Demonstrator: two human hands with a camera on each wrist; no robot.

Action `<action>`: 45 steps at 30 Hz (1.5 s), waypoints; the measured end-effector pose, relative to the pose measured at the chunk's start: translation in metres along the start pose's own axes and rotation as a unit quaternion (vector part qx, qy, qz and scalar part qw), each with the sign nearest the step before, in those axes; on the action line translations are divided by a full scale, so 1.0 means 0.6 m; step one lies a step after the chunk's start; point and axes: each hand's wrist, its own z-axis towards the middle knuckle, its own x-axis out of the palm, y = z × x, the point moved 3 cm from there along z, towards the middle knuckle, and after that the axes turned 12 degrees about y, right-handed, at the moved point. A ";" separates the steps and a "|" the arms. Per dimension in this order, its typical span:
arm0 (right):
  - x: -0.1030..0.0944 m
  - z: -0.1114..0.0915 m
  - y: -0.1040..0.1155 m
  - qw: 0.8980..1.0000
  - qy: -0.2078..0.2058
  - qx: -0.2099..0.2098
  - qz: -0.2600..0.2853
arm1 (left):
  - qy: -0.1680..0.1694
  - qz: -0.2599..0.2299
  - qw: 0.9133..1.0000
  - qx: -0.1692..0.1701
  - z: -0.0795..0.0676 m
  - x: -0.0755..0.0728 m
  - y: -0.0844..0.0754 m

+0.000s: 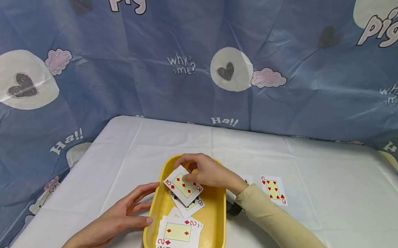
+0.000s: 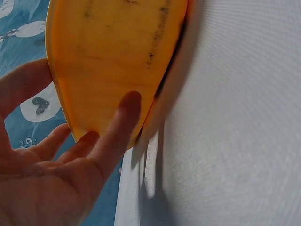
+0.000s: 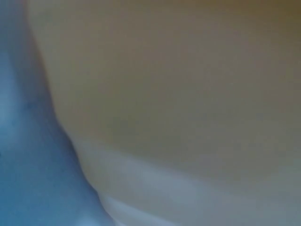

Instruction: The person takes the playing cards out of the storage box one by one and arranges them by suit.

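Note:
In the head view my right hand (image 1: 208, 172) pinches a three of diamonds playing card (image 1: 183, 185) over the far half of a yellow tray (image 1: 211, 240). Beneath that card lies a black eight (image 1: 194, 208), partly covered. Nearer the front, a loose pile of cards in the tray has a two of diamonds (image 1: 176, 237) on top. My left hand (image 1: 118, 217) rests its fingertips against the tray's left side, fingers spread, as the left wrist view also shows along the tray's outer wall (image 2: 103, 56). The right wrist view is blurred and shows no card.
On the white-covered table (image 1: 312, 165), a six of hearts (image 1: 274, 190) lies right of the tray. Another card (image 1: 246, 179) is partly hidden behind my right wrist. A dark object (image 1: 234, 209) sits under the wrist. A blue printed cloth (image 1: 187, 94) hangs behind.

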 end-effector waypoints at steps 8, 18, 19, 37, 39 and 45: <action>-0.001 -0.002 0.004 0.998 -0.008 -0.049 0.049 | 0.006 0.006 1.000 0.000 0.000 -0.001 0.001; -0.002 -0.014 0.013 0.997 -0.015 -0.047 0.059 | 0.021 0.005 1.000 0.012 -0.001 0.000 0.003; -0.003 -0.016 0.014 0.997 -0.019 -0.044 0.060 | 0.022 0.004 1.000 0.012 -0.001 0.001 0.004; -0.054 -0.097 0.021 0.987 -0.129 -0.021 0.091 | 0.021 -0.008 1.000 0.017 0.000 0.005 -0.001; -0.059 -0.109 0.018 0.984 -0.140 -0.014 0.104 | 0.037 -0.013 0.999 0.019 -0.001 0.005 0.001; -0.069 -0.143 0.008 0.973 -0.171 -0.006 0.153 | 0.064 -0.019 0.998 0.021 -0.004 0.004 0.004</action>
